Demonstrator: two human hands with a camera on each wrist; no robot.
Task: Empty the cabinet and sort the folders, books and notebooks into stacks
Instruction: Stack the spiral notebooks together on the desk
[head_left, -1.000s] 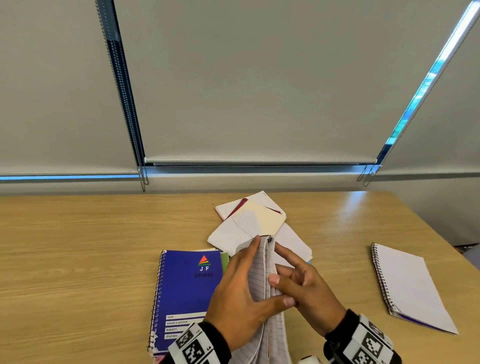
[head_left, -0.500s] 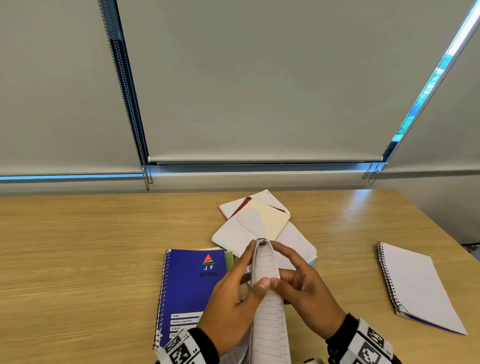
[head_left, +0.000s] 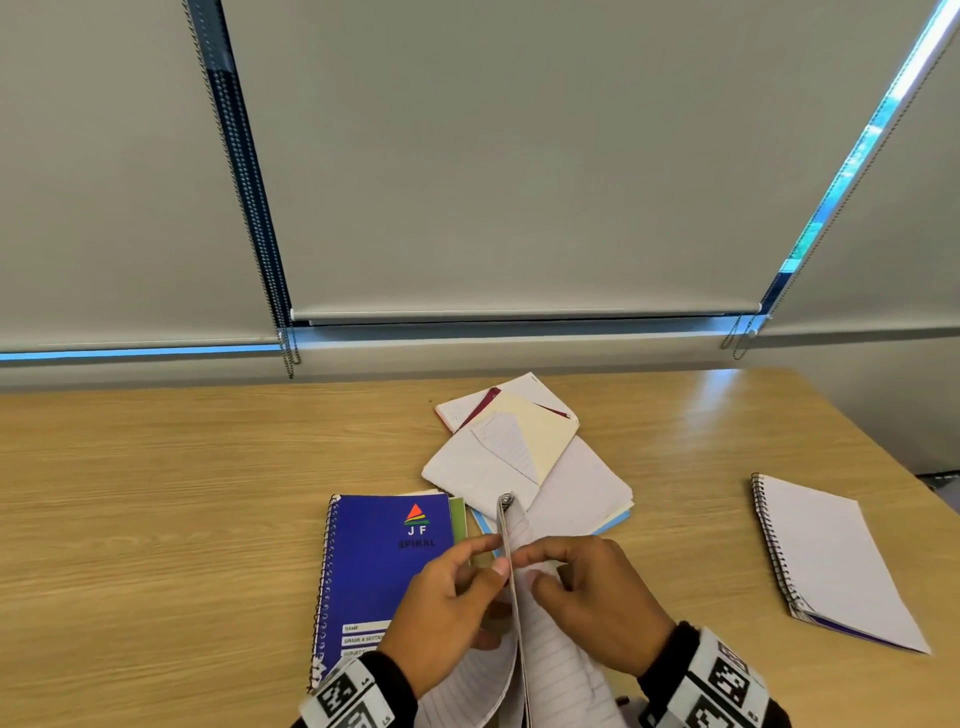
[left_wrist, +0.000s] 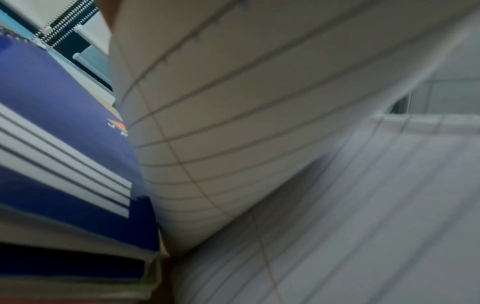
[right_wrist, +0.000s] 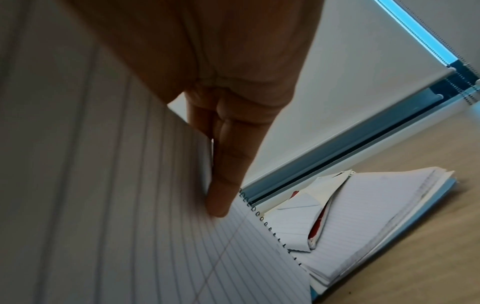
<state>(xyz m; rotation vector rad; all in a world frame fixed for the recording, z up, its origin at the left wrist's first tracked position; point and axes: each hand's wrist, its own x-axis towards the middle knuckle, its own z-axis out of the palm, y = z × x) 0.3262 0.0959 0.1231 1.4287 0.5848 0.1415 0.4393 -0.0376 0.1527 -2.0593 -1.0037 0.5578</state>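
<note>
Both hands hold an open lined spiral notebook (head_left: 514, 530) on edge over the table's near side, its wire binding pointing away from me. My left hand (head_left: 496, 555) pinches pages on the left between thumb and forefinger. My right hand (head_left: 527, 566) curls its fingers round pages on the right. In the right wrist view, fingers (right_wrist: 223, 185) press on the lined page (right_wrist: 130, 205). The left wrist view is filled by curved lined pages (left_wrist: 233, 123); that hand's fingers are hidden. A blue spiral notebook (head_left: 379, 561) lies flat beside my left hand.
A loose pile of open notebooks and papers (head_left: 519, 457) lies just beyond the hands, with red and light blue covers showing. At the right lies a white-paged spiral notebook (head_left: 831, 561). The wooden table (head_left: 156, 493) ends at a wall with drawn window blinds (head_left: 519, 182).
My left hand went from lying flat along the pages to pinching them, and the right fingers curled in. The notebook has dropped a little towards me, with pages now fanned apart.
</note>
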